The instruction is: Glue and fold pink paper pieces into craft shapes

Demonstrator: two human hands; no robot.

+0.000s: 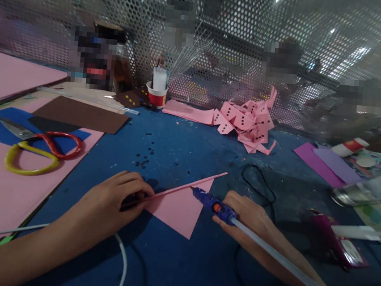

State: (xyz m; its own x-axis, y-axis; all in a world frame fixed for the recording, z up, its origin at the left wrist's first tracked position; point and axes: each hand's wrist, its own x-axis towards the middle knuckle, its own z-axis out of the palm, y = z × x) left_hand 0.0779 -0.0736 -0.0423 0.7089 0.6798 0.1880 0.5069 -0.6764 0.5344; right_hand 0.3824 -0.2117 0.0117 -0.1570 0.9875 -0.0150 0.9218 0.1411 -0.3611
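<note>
A pink paper triangle (184, 210) with a narrow rolled or folded upper edge lies at the middle of the blue table. My left hand (123, 197) is closed on the left end of that edge, its fingertips partly hidden. From the right, my right hand (247, 218) grips a blue hot glue gun (210, 202). Its nozzle points left and sits at the paper, just under the rolled edge; I cannot tell whether it touches. A long clear glue stick (277, 250) runs out of the gun's back over my right forearm.
Scissors with red and yellow handles (43, 149) lie on coloured paper at left. Pink folded paper pieces (244, 121) are heaped at the back, near a paper cup (157, 95). A black cord (264, 181), a white cable (122, 253) and a purple device (339, 242) lie around my hands.
</note>
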